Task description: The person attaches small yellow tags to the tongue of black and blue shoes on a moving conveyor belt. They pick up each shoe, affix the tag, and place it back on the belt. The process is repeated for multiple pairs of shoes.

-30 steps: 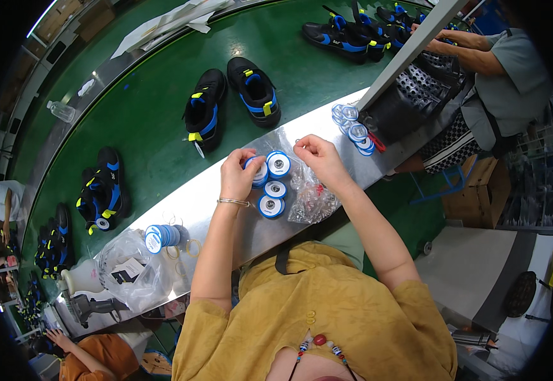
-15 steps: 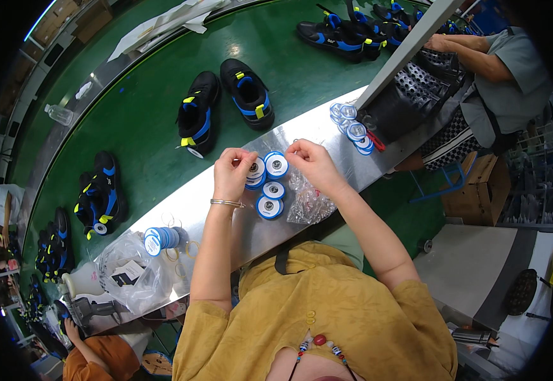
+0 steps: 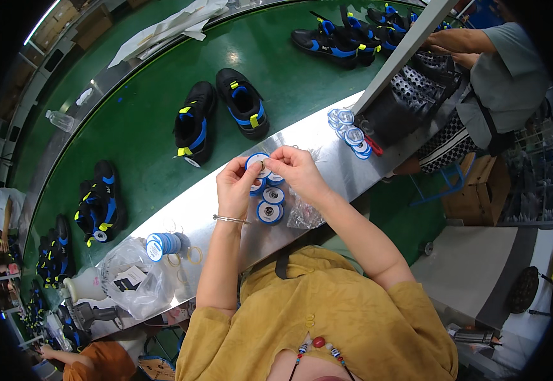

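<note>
Both my hands meet over the metal ledge, pinching a round white tag with a blue rim (image 3: 258,161). My left hand (image 3: 233,183) grips its left side, while the thumb and fingers of my right hand (image 3: 296,173) close on its right side and centre. Below the hands, more round blue-rimmed tags (image 3: 269,213) lie on the ledge, partly overlapping and partly hidden by my fingers. A crumpled clear plastic bag (image 3: 304,213) lies beside them, under my right forearm. Beyond my hands, a pair of black and blue shoes, the left shoe (image 3: 194,124) and the right shoe (image 3: 243,105), stands on the green surface.
A row of tags (image 3: 162,246) and a clear bag (image 3: 138,286) sit on the ledge at left; another tag pile (image 3: 354,134) is at right, near a grey post (image 3: 403,60). More shoes (image 3: 102,200) stand on the green belt. Co-workers (image 3: 511,76) sit at both sides.
My hands, earlier apart at either side of the tags, have come together and now hold one tag up between them. The shoes appear slightly lower in the view.
</note>
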Motion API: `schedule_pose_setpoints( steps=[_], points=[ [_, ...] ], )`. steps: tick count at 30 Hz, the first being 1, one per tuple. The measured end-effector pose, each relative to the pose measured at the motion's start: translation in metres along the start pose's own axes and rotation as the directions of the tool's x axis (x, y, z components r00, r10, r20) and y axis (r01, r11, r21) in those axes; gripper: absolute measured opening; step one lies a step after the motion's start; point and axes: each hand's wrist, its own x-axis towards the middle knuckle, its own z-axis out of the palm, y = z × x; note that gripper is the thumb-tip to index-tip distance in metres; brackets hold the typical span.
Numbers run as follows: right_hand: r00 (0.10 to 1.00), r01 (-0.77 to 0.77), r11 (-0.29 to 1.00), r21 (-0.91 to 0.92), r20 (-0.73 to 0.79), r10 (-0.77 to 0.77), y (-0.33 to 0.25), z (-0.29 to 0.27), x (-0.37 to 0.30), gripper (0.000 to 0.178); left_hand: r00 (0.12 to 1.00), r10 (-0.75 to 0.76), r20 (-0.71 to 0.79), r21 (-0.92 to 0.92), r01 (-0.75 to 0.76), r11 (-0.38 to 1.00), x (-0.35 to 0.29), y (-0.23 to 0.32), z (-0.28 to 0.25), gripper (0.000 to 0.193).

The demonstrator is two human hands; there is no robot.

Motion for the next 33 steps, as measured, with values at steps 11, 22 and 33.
schedule_pose_setpoints(
  steps=[11,22,33],
  points=[
    [0.961,0.218,0.875,-0.433,-0.062,-0.27,-0.019,0.008,-0.013,0.011,0.982,0.161,-0.096,0.22,-0.137,0.966,-0.003,-0.003,0.009,0.01],
    [0.904,0.303,0.696,-0.652,-0.034,-0.425,-0.02,0.018,-0.015,0.009,0.924,0.382,-0.036,0.429,-0.331,0.84,-0.009,0.0,0.017,0.009],
    [0.919,0.393,0.811,-0.433,0.168,-0.356,-0.014,0.004,-0.017,0.012,0.998,-0.048,0.027,-0.025,0.048,0.999,-0.01,0.009,0.004,0.018]
  ],
)
